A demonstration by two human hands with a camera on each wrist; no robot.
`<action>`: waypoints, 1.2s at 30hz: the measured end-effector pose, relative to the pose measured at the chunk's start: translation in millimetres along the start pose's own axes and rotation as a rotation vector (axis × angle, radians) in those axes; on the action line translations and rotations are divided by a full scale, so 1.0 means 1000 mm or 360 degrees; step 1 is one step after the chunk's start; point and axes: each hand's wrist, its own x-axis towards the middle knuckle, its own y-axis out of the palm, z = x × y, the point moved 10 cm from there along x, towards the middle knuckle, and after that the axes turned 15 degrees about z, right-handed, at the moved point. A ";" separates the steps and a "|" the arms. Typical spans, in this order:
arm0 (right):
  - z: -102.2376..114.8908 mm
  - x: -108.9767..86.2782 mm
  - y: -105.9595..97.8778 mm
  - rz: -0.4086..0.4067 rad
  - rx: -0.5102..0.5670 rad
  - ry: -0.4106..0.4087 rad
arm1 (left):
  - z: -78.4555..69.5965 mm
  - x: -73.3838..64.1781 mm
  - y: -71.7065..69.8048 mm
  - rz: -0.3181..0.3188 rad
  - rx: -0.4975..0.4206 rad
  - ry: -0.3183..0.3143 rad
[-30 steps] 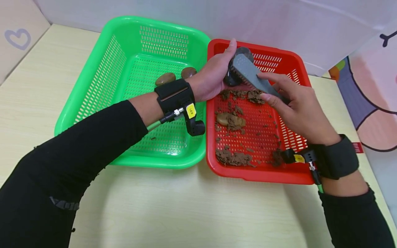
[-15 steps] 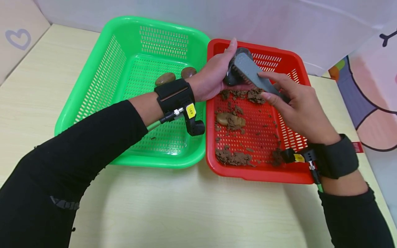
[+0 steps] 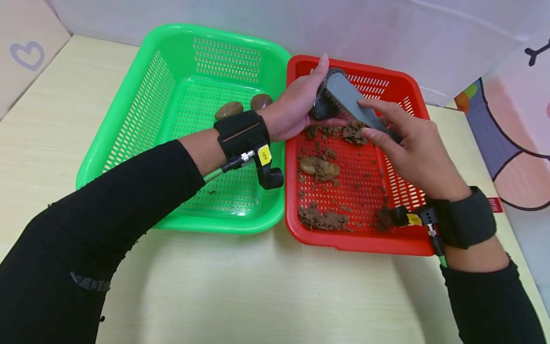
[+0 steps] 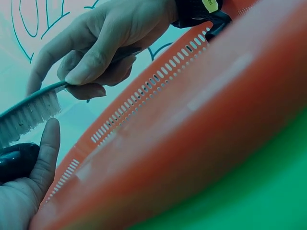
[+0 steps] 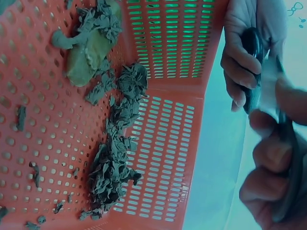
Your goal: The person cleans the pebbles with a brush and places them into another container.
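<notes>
My left hand point(image 3: 296, 107) grips a dark, smooth, wet-looking stone point(image 3: 321, 107) above the back of the red basket point(image 3: 318, 241). In the right wrist view its fingers curl round the stone point(image 5: 253, 96). My right hand point(image 3: 414, 148) holds a grey scrubbing brush point(image 3: 350, 98) by its handle, and the head lies over the stone. Pale bristles point(image 4: 36, 115) face the stone in the left wrist view; whether they touch is hard to tell. Below, a yellowish-brown stone point(image 3: 307, 165) lies in the red basket, partly covered with brown mud-like bits.
Clumps of brown crumbs point(image 3: 324, 219) lie about the red basket's floor. To its left stands a larger green basket point(image 3: 109, 119) with two brown stones point(image 3: 229, 110) near its right side. Both baskets sit on a light wooden table point(image 3: 240, 291) against a white wall panel.
The brush head has shifted slightly down and right along the dark stone. The dark stone and left hand have barely moved, and the baskets look the same.
</notes>
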 end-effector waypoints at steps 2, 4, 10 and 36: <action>0.003 0.000 0.002 0.0028 -0.0007 -0.0047 | 0.000 0.000 0.000 -0.0019 -0.0007 -0.0004; 0.004 0.000 0.001 0.0002 -0.0034 -0.0053 | 0.000 0.000 0.000 -0.0022 0.0000 -0.0018; -0.007 -0.001 -0.008 -0.0116 -0.0114 0.0118 | 0.000 0.000 0.001 0.0025 0.0132 -0.0016; 0.004 0.002 0.007 0.0108 0.0010 -0.0059 | 0.000 0.001 0.000 -0.0007 0.0133 0.0005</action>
